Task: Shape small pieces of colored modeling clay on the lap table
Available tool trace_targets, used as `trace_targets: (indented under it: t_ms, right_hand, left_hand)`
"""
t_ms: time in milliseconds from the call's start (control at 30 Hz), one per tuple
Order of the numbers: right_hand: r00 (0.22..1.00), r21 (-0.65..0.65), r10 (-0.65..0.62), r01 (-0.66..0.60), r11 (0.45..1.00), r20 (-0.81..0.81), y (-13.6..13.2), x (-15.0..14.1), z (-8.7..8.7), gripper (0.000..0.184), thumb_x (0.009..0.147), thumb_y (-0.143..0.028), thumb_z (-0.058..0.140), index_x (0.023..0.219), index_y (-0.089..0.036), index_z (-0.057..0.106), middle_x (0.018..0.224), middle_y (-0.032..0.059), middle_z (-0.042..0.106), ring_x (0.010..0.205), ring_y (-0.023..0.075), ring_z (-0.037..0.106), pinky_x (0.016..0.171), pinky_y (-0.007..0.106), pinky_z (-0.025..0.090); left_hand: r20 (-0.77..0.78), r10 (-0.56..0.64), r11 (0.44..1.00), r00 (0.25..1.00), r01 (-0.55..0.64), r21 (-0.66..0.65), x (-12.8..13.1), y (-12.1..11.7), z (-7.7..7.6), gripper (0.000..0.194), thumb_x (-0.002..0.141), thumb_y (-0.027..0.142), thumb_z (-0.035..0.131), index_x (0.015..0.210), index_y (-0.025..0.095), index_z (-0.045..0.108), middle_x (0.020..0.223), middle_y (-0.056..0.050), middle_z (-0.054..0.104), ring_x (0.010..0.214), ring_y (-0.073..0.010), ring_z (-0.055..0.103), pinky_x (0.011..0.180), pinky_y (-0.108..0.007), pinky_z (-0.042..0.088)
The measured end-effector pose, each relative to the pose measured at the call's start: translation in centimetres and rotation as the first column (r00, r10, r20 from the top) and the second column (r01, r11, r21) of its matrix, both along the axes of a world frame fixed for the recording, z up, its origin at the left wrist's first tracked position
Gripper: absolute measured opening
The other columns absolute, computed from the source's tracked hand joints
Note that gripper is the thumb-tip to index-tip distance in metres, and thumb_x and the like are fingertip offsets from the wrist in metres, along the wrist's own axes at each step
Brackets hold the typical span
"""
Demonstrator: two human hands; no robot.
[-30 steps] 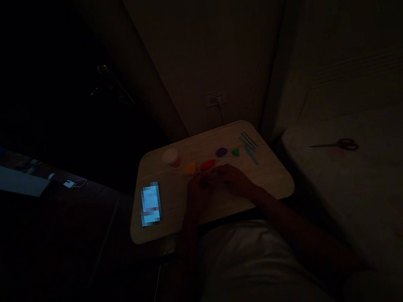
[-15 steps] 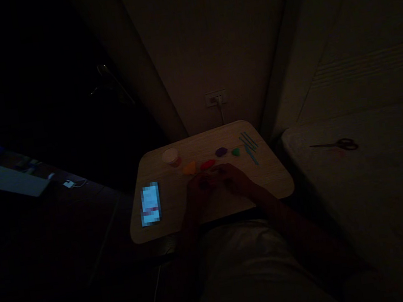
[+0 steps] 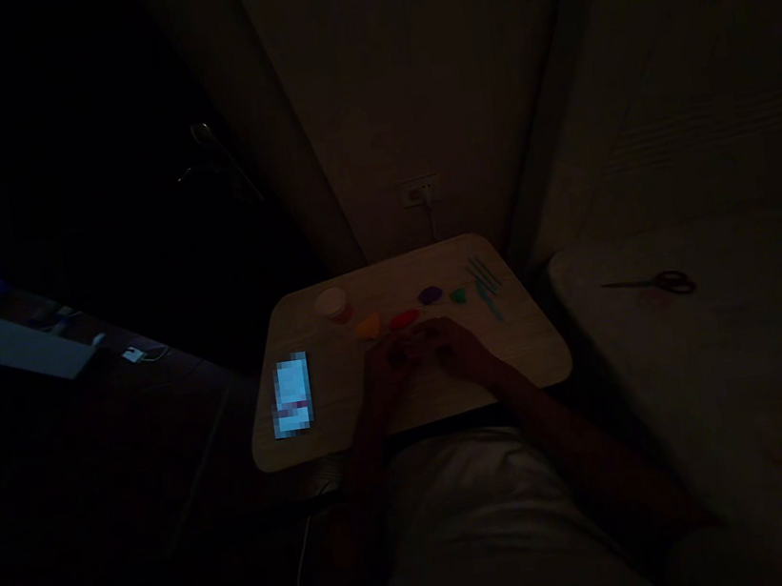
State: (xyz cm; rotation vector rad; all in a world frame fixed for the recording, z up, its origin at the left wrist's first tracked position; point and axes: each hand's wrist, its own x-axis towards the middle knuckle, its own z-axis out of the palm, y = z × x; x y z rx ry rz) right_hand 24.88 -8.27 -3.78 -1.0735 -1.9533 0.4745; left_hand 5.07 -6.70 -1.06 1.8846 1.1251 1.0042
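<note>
In dim light, my left hand and my right hand meet over the near middle of a small wooden-topped table. The fingers of both are bent inward and closed; whatever lies between them is too dark to make out. Just beyond the fingertips is a red lump, which looks like modelling clay. An orange lump sits to its left. Farther right are a purple lump and a smaller green lump.
A lidded tub stands at the back left, with a lit phone nearer me. Several thin sticks and a blue plastic knife lie at the back right. Scissors rest on a pale surface beyond the right edge.
Both hands stay together in the same place, with only slight finger movement. The lumps, tub, phone and tools have not moved.
</note>
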Motion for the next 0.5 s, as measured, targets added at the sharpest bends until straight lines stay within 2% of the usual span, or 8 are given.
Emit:
trace_targets:
  t_ms: [100,333,500]
  right_hand:
    - [1.0,0.003,0.008,-0.008,1.0,0.009,-0.1,0.05,0.12,0.058,0.073,0.006,0.053,0.11,-0.029,0.081,0.133,0.0075,0.067,0.12,0.0265,0.059,0.106,0.048,0.048]
    - [1.0,0.014,0.013,-0.014,1.0,0.004,-0.11,0.14,-0.06,0.062,0.073,0.007,0.052,0.114,-0.032,0.079,0.134,0.0059,0.066,0.121,0.0252,0.059,0.106,0.048,0.047]
    - [1.0,0.025,0.022,-0.022,0.999,0.001,-0.08,0.03,0.07,0.062,0.073,0.006,0.052,0.113,-0.031,0.08,0.133,0.0063,0.067,0.119,0.0257,0.06,0.105,0.047,0.048]
  left_hand:
    - [0.041,-0.009,0.999,0.999,0.011,-0.053,-0.03,0.01,-0.04,0.028,0.076,0.018,0.077,0.104,0.018,0.07,0.103,-0.007,0.076,0.09,-0.021,0.074,0.08,-0.033,0.061]
    - [0.034,0.0,0.998,0.999,0.002,-0.058,-0.15,0.27,-0.35,0.026,0.073,0.016,0.079,0.097,0.018,0.073,0.101,-0.007,0.077,0.088,-0.0213,0.074,0.08,-0.034,0.062]
    - [0.045,-0.013,1.0,0.999,0.014,-0.025,-0.07,0.13,-0.19,0.034,0.075,0.019,0.079,0.108,0.018,0.072,0.105,-0.008,0.077,0.09,-0.0218,0.075,0.081,-0.033,0.062]
